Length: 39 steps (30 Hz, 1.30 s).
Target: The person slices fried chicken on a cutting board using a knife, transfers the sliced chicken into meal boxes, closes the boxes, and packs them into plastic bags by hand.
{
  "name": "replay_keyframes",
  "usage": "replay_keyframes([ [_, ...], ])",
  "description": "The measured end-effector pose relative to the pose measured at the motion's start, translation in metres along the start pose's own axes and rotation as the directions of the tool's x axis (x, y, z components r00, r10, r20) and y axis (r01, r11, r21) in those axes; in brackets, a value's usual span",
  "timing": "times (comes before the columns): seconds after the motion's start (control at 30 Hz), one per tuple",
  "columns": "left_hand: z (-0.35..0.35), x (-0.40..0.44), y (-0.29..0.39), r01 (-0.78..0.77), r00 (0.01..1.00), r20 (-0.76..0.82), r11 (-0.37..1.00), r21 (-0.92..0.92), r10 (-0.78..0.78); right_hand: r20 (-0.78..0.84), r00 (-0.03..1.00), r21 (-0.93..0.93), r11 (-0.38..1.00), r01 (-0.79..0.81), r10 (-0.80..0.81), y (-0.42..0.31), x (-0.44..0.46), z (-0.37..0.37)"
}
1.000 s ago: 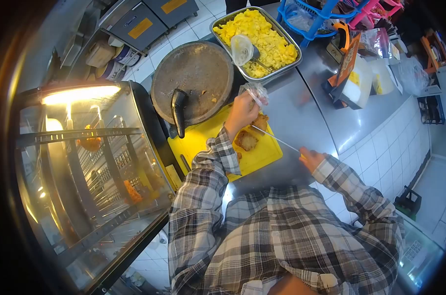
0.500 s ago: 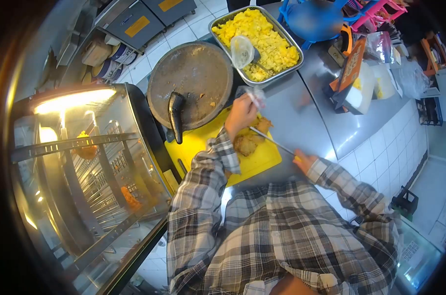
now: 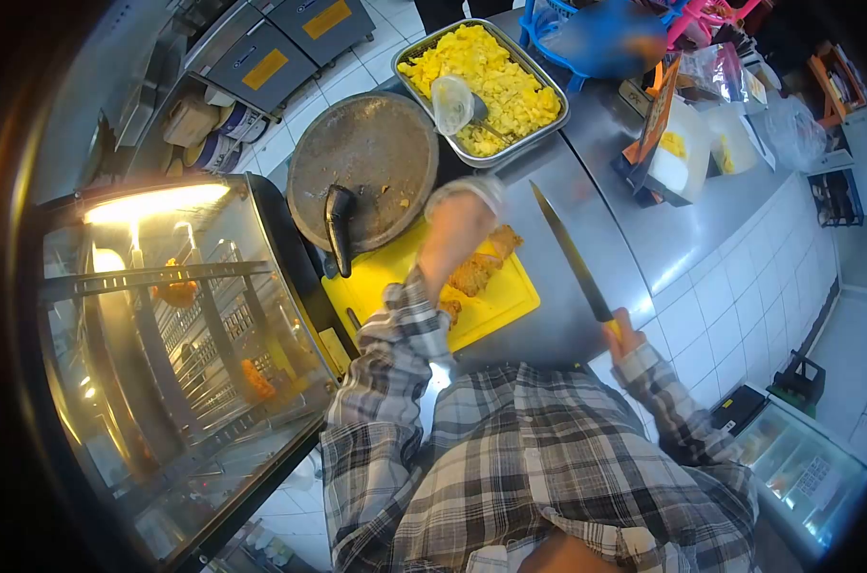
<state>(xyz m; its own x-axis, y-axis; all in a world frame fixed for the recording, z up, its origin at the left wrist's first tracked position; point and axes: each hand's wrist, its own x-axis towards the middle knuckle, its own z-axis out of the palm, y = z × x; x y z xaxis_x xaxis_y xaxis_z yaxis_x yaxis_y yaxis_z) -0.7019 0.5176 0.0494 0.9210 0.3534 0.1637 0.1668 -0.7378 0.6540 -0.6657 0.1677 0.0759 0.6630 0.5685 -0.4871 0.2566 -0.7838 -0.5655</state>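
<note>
My right hand [image 3: 624,334] is wrapped around the yellow handle of a long knife [image 3: 572,253], its blade raised to the right of the board and pointing away from me. A yellow cutting board [image 3: 505,310] carries browned, crisp-looking pieces of fried chicken [image 3: 473,274]. Above the board's far side is my left hand [image 3: 460,227], smeared by motion, with clear plastic around its fingers. What those fingers do cannot be made out. My left forearm hides part of the board and a piece of the chicken.
Beyond the board lies a round stone mortar [image 3: 366,158] with a dark pestle [image 3: 338,229]. A metal tray [image 3: 519,153] of yellow food holds a clear plastic cup [image 3: 452,105]. On the left stands a lit glass display cabinet [image 3: 252,277]; at right, an open box [image 3: 677,158].
The knife has come off the chicken and swung right, its blade now clear of the board. My left hand has shifted slightly toward me and blurs. The chicken is more exposed.
</note>
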Motion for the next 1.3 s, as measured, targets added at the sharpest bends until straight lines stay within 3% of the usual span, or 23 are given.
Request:
replay_keyframes([
  [0.07,0.045,-0.007,-0.016,-0.13,0.97,0.225,0.983,0.133,0.098,-0.022,1.0,0.07,0.998,0.003,-0.001,0.018,0.005,0.032],
  [0.17,0.065,-0.016,-0.033,-0.077,0.979,0.191,0.997,0.028,0.07,-0.058,0.998,0.104,0.994,0.01,-0.004,0.014,0.004,0.054],
  [0.27,0.044,-0.016,-0.032,-0.016,0.955,0.293,0.98,0.196,-0.043,-0.056,0.998,0.144,0.989,0.022,-0.014,0.012,0.004,0.054],
  [0.37,0.035,-0.018,-0.039,0.035,0.967,0.248,0.994,0.107,-0.061,-0.089,0.995,0.15,0.987,0.066,-0.053,0.017,0.004,0.054],
  [0.47,0.036,-0.017,-0.064,-0.013,0.991,0.129,0.998,-0.063,0.021,-0.105,0.992,0.091,0.992,0.082,-0.072,0.015,0.007,0.058],
  [0.57,0.041,-0.018,-0.086,0.033,0.989,0.146,0.999,0.026,-0.036,-0.025,0.996,0.054,0.994,0.09,-0.089,0.017,0.012,0.056],
  [0.67,0.02,-0.018,-0.076,0.288,0.921,0.295,0.955,-0.07,-0.256,0.003,0.987,-0.045,0.986,0.16,-0.16,0.021,0.022,0.054],
  [0.8,0.026,-0.022,-0.075,0.389,0.894,0.33,0.89,-0.238,-0.302,0.035,0.989,-0.139,0.979,0.148,-0.145,-0.01,0.03,0.039],
  [0.93,0.022,-0.021,-0.067,0.378,0.92,0.244,0.859,-0.345,-0.306,0.078,0.995,-0.055,0.996,0.071,-0.066,-0.021,0.035,0.032],
  [1.03,0.006,-0.023,-0.059,0.412,0.883,0.373,0.85,-0.328,-0.284,0.102,0.993,-0.014,0.999,0.052,-0.05,-0.031,0.033,0.029],
  [1.17,0.023,-0.016,-0.063,0.271,0.901,0.362,0.962,-0.039,-0.239,0.141,0.99,0.037,0.999,-0.017,0.012,-0.041,0.034,0.031],
  [1.3,0.02,-0.004,-0.054,0.341,0.808,0.517,0.94,-0.018,-0.283,0.143,0.99,0.079,0.997,-0.017,0.005,-0.04,0.034,0.033],
])
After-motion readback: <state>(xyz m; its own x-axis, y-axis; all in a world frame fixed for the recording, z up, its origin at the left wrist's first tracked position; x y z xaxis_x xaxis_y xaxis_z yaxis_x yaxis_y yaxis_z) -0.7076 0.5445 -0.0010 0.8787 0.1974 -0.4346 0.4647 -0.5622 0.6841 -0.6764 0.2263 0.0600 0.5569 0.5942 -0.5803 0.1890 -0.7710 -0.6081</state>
